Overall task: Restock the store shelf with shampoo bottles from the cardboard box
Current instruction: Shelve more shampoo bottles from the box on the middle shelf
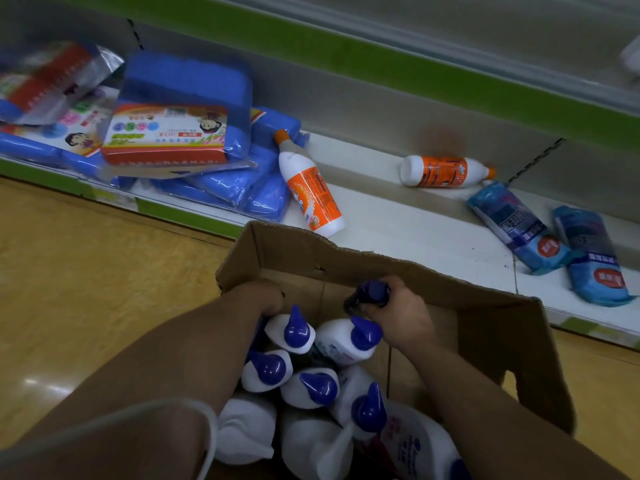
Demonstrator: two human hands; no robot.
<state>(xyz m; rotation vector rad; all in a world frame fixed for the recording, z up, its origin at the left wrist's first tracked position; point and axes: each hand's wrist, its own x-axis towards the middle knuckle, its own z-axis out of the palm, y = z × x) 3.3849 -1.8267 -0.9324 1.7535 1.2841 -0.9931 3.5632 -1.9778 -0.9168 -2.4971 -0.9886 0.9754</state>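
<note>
Head cam is smeared w/ motion toward 9 and 3 o'clock, so much of the print is lost. Your left hand [265, 299] is down in the cardboard box [346, 261] at 6 o'clock. Its fingers go behind the white shampoo bottles [298, 332] and are hidden, so you can't tell if they're open or gripping anything. Your right hand [401, 317] is clearer: fingers & thumb are wrapped round the neck of a dark bottle [370, 294] w/ a blue cap, at the far side of the box just above the white ones. Your hand covers most of its body, so no label shows.

The shampoo bottles stand packed in the box, pointed blue caps up. Those nearest you are cut off by the bottom edge. A big bottle [415, 441] at 5 o'clock shows a round blue logo & small print, too smeared to read.

The shelf [415, 233] runs from 9 to 3 o'clock behind the box. An orange-label bottle [308, 188] lies on its side at 12 o'clock, its orange cap touching blue packs [194, 88] heaped at 10 o'clock. A second orange-label bottle [446, 172] lies at 1 o'clock. The packs' card has a cartoon face & a barcode, text unreadable. Two blue wrapped rolls [519, 226] at 3 o'clock carry red badges w/ characters, too blurry to read. The floor [86, 271] at 8 o'clock is tan & glossy
</note>
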